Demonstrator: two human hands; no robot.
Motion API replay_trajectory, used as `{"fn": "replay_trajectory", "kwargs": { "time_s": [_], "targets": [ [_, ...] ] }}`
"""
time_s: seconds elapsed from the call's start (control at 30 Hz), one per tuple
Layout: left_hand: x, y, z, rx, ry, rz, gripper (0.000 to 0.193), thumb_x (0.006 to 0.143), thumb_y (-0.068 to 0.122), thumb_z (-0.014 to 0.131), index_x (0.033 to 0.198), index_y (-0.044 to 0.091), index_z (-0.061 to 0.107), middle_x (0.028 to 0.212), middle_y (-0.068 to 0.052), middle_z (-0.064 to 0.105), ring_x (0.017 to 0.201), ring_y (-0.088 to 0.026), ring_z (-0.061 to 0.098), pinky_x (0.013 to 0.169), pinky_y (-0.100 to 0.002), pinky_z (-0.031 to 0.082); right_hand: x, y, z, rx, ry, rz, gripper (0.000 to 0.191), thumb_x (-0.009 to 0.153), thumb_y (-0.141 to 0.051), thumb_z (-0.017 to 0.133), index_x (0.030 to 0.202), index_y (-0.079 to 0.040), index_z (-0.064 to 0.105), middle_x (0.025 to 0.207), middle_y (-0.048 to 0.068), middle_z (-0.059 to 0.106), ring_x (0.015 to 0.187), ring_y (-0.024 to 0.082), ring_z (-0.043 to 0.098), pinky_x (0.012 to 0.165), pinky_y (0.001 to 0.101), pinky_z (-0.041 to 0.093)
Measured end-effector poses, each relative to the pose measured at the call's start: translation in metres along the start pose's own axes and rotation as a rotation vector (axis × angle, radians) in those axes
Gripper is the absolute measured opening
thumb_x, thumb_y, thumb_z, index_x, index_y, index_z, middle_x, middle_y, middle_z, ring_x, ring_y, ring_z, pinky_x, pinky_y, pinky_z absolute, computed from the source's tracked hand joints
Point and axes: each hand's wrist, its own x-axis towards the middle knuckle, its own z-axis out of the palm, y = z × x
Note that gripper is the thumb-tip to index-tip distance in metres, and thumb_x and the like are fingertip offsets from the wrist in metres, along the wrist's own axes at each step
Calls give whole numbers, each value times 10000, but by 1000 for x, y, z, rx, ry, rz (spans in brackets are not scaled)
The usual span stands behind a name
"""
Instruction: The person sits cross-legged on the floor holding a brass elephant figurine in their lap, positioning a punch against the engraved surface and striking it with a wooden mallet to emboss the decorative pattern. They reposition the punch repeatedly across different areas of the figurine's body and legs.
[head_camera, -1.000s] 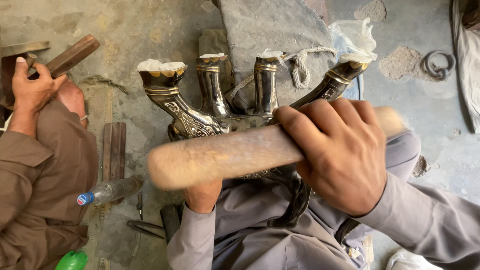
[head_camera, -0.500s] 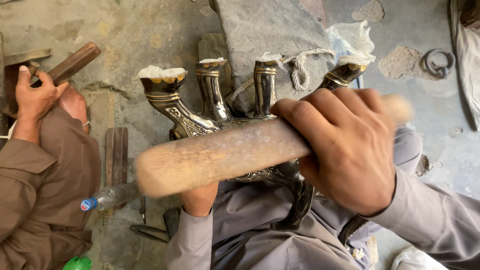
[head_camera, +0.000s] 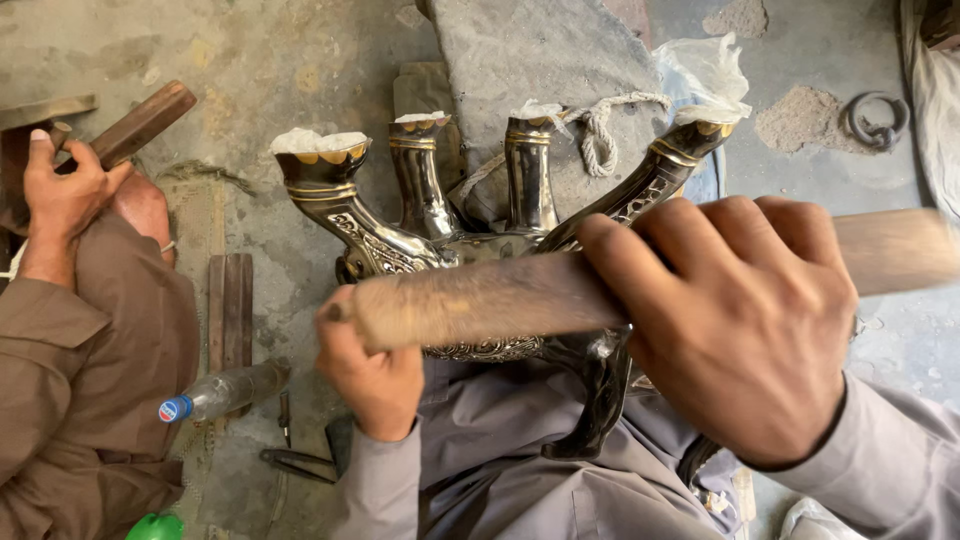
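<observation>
Right hand (head_camera: 745, 325) wrapped tight round a thick, pale wooden club (head_camera: 520, 300), long axis running left to right across the view, blunt head end to the left, handle end blurring off past the knuckles at far right. Directly beneath and just beyond the club: a dark, ornate metal piece with four upturned legs, embossed with silver-toned pattern and gold-coloured bands (head_camera: 420, 235), resting upside down on the lap, legs pointing away. Left hand (head_camera: 370, 370) closed at the near left edge of that piece, under the club's head — nearer to the metal than the right hand, and seemingly touching it, though the exact grip is hidden by the club. White filler or wadding (head_camera: 318, 142) capping each leg tip.

Hard to tell whether club and metal touch; the club overlaps the body of the piece and blocks the contact line. Lower right leg cut off by the forearm.

At left, another person's hand (head_camera: 65, 190) gripping a dark wooden handle (head_camera: 140, 122). Clear plastic bottle (head_camera: 225, 392) lying on the concrete floor (head_camera: 230, 60) — a grey stone slab (head_camera: 550, 50) and knotted rope (head_camera: 598, 135) farther off.
</observation>
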Motion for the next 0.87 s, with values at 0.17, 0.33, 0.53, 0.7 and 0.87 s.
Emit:
{"fn": "replay_trajectory", "kwargs": {
  "time_s": [0.17,0.33,0.53,0.7,0.87],
  "targets": [
    [28,9,-18,36,-238,119,282,957,73,713,1226,66,627,1116,-125,743,769,-184,715,663,-329,567,-17,10,15,349,-14,171,557,627,2,709,1177,-63,657,934,105,650,869,323,631,793,435,457],
    [51,20,-21,116,-530,288,278,957,188,756,1196,75,670,957,-94,707,760,-257,709,652,-368,558,-33,16,39,428,6,302,552,713,1,710,1254,-81,638,1040,106,653,961,335,620,839,433,451],
    [62,24,-20,127,-625,307,301,950,201,762,1202,68,666,914,-87,695,746,-251,705,639,-374,560,-41,21,48,322,45,276,540,674,10,696,1202,-102,674,957,91,645,883,321,612,811,445,432],
    [63,25,-21,129,-642,311,278,955,184,746,1198,75,669,940,-88,700,762,-264,707,650,-377,562,-38,19,50,382,19,235,413,810,-29,695,1207,-130,644,961,48,632,886,250,627,834,393,459],
    [64,26,-20,135,-648,299,265,954,189,737,1182,74,666,946,-78,705,767,-268,724,645,-384,571,-35,18,50,477,26,272,517,691,-49,656,1206,-95,648,972,105,620,903,322,611,824,417,443]
  ]
}}
